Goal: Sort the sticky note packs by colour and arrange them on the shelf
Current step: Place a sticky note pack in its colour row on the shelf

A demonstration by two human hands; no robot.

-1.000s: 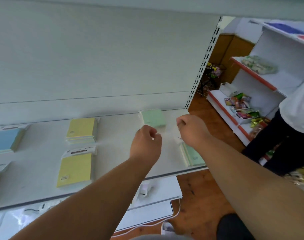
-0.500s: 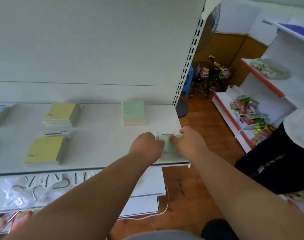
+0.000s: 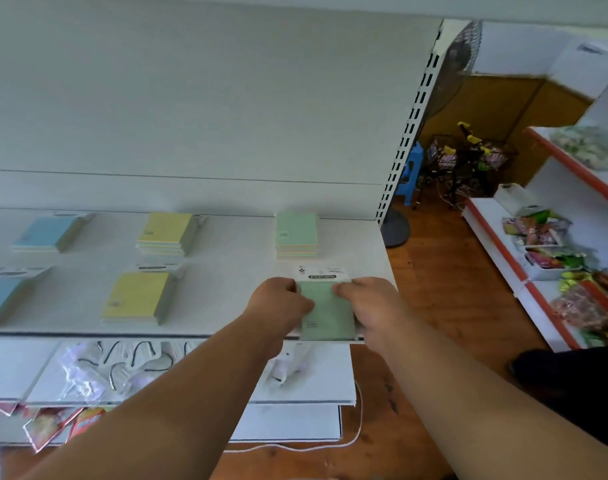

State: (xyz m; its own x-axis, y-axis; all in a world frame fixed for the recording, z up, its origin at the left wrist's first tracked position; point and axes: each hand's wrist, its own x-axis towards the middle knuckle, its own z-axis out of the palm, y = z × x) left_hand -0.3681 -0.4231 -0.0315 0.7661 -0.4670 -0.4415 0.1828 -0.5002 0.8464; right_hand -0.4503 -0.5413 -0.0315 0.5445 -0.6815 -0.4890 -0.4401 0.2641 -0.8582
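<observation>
A green sticky note pack (image 3: 326, 313) with a white header card lies at the front right of the white shelf (image 3: 226, 289). My left hand (image 3: 278, 303) grips its left edge and my right hand (image 3: 368, 303) grips its right edge. Behind it stands a second stack of green packs (image 3: 296, 233). Two yellow packs, one at the back (image 3: 165, 232) and one at the front (image 3: 136, 297), occupy the middle. Two blue packs, one at the back (image 3: 42, 233) and one at the front (image 3: 1, 299), lie at the left.
Below the shelf, a lower shelf (image 3: 191, 386) holds clear plastic bags with hooks (image 3: 98, 368). A white cord (image 3: 359, 420) trails on the wooden floor. To the right stands another shelf unit with snack packets (image 3: 552, 244). A fan (image 3: 444, 71) stands behind the upright.
Both hands came down from fists above the shelf onto the front green pack and now hold it by its two sides. The view swung to the right.
</observation>
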